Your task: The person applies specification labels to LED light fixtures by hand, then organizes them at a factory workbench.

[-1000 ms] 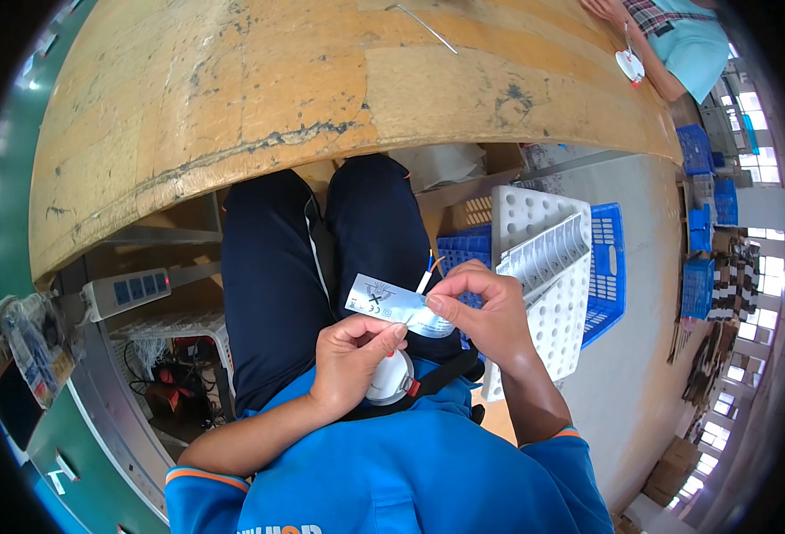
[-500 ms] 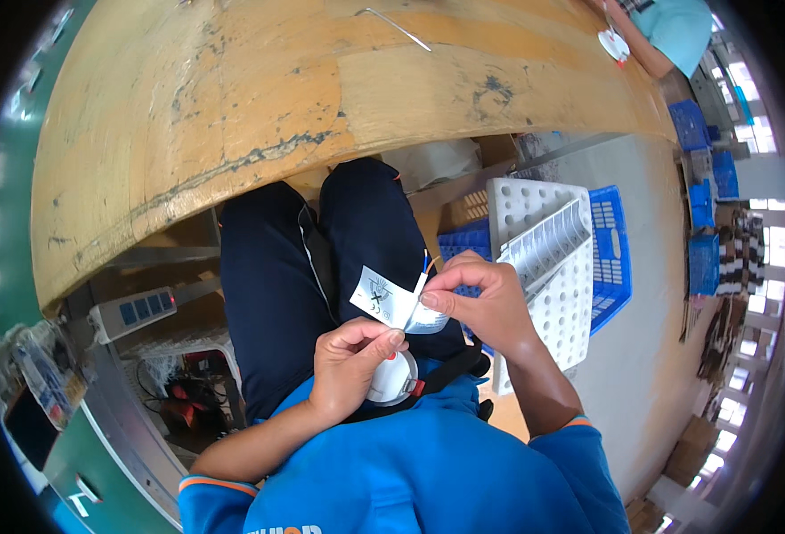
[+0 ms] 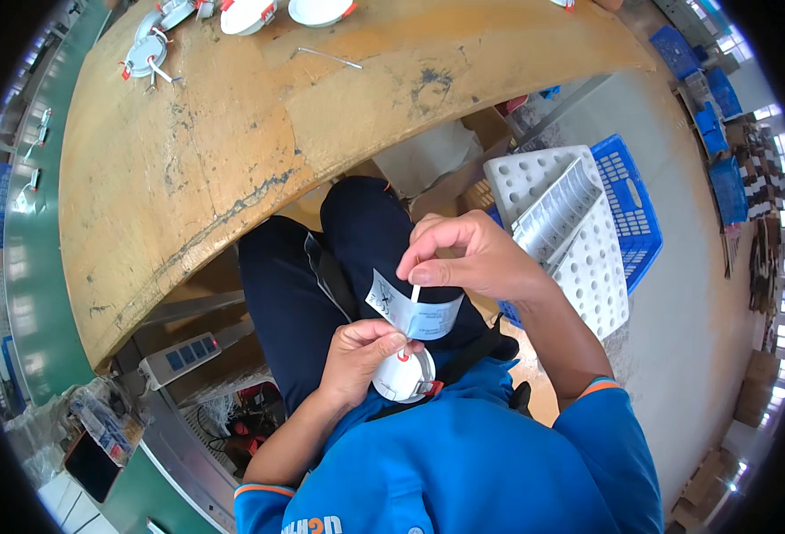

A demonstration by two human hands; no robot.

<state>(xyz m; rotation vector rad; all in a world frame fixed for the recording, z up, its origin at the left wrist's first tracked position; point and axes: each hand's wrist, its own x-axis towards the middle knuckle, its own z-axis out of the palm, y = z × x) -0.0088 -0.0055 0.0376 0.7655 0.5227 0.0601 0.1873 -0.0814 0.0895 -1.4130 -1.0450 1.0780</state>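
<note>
Since a second ago my right hand [image 3: 477, 262] has lifted the label strip [image 3: 410, 307] up and folded it shorter, fingers pinched shut on its top edge. My left hand [image 3: 361, 356] clasps the round white lamp [image 3: 403, 376] in my lap, centre frame, strip meeting it.

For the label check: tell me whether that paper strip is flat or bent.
Bent. The paper strip creases between the left hand and right hand, above the round white fixture.

Bright, even daylight and sharp focus at centre; strong fisheye bending curves the worktop [image 3: 232, 160] edge, black vignette rims the frame, with window glare at the right.
</note>
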